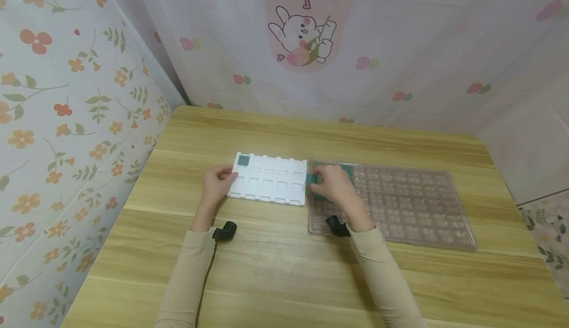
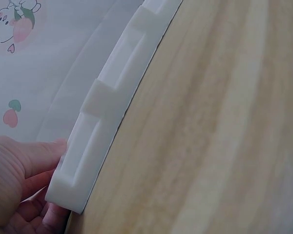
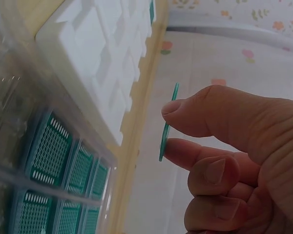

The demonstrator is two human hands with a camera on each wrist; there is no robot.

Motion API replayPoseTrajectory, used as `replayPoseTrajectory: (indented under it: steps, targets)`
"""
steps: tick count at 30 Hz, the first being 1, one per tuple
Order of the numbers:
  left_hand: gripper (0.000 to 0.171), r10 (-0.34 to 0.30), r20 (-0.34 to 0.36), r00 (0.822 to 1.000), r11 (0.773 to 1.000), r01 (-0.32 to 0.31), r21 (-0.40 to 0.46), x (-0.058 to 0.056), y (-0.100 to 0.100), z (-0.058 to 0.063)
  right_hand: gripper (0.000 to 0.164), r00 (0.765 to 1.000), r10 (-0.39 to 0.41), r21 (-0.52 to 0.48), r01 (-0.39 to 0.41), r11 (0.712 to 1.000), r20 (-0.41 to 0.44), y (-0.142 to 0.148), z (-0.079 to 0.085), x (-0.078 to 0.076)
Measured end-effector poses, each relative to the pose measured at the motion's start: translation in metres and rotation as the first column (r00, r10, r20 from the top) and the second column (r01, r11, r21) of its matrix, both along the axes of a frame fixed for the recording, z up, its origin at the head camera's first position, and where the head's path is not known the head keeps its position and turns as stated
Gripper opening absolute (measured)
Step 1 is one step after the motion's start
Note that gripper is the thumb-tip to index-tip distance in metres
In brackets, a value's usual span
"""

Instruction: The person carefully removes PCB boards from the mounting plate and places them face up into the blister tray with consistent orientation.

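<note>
A white tray (image 1: 266, 182) with shallow pockets lies on the table, and my left hand (image 1: 216, 184) grips its left end. The left wrist view shows the thumb (image 2: 46, 155) against the tray's edge and other fingers lower at the corner. One dark green square (image 1: 243, 160) sits in the tray's far-left pocket. My right hand (image 1: 335, 184) pinches a thin green square plate (image 3: 163, 142) between thumb and index finger, edge-on in the right wrist view. This hand is above the left end of a clear plastic tray (image 1: 413, 209), where several green squares (image 3: 50, 151) lie in compartments.
The clear tray stretches right from beside the white tray on the wooden table (image 1: 266, 264). A printed curtain (image 1: 378, 31) hangs behind the table, and a floral cloth (image 1: 66, 145) hangs at the left. Black wrist devices (image 1: 225, 231) sit at both cuffs.
</note>
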State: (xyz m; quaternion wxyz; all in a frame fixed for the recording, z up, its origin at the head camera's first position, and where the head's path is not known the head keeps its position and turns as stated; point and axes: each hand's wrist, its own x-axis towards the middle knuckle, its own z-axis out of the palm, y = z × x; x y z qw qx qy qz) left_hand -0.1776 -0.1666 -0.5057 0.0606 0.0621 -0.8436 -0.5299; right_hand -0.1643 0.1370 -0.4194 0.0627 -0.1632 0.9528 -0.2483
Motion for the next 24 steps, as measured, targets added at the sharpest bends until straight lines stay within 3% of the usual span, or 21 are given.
replayPoseTrajectory:
  steps: [11,14,24]
  targets:
    - [0.027,0.009,0.009,1.0,1.0,-0.009,0.003,0.0,0.001,0.001,0.025,1.0,0.004,-0.034,-0.004,0.999,-0.013,0.025,-0.004,0.005]
    - [0.027,0.009,0.014,1.0,1.0,-0.009,0.013,0.0,0.001,0.001,0.026,1.0,-0.006,-0.003,0.006,1.0,-0.011,0.032,-0.005,0.006]
    - [0.027,0.011,0.026,1.0,1.0,-0.011,0.009,0.0,0.001,0.0,0.031,0.994,-0.066,0.029,0.064,0.998,0.085,0.055,-0.014,0.009]
